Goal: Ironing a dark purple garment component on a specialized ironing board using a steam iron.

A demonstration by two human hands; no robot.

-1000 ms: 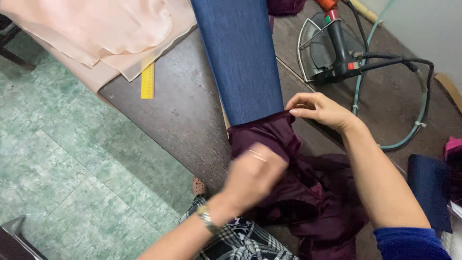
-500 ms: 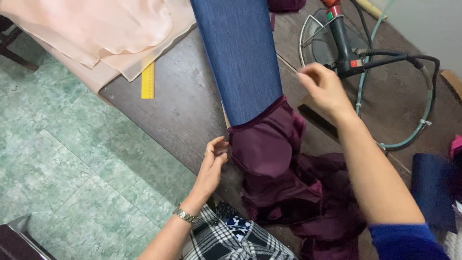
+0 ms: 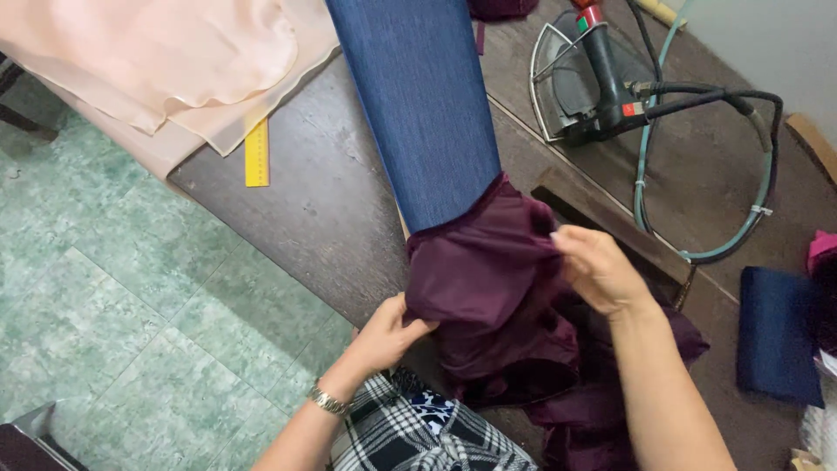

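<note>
On the dark wooden table point(image 3: 305, 209), the maroon garment point(image 3: 488, 288) is pulled over the near end of the blue sleeve board point(image 3: 418, 105). Your left hand point(image 3: 384, 336) pinches its near edge; your right hand point(image 3: 597, 270) grips its far side. Tug evenly, smoothing wrinkles; the iron point(image 3: 593, 78) rests beyond the board.

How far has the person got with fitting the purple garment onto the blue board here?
Done: one end of the purple garment is pulled over the tip of the blue board. In hand: the left hand grips its near edge and the right hand pinches the far edge. Left: most of the cloth hangs bunched below the board, and the iron sits untouched on the table.
</note>
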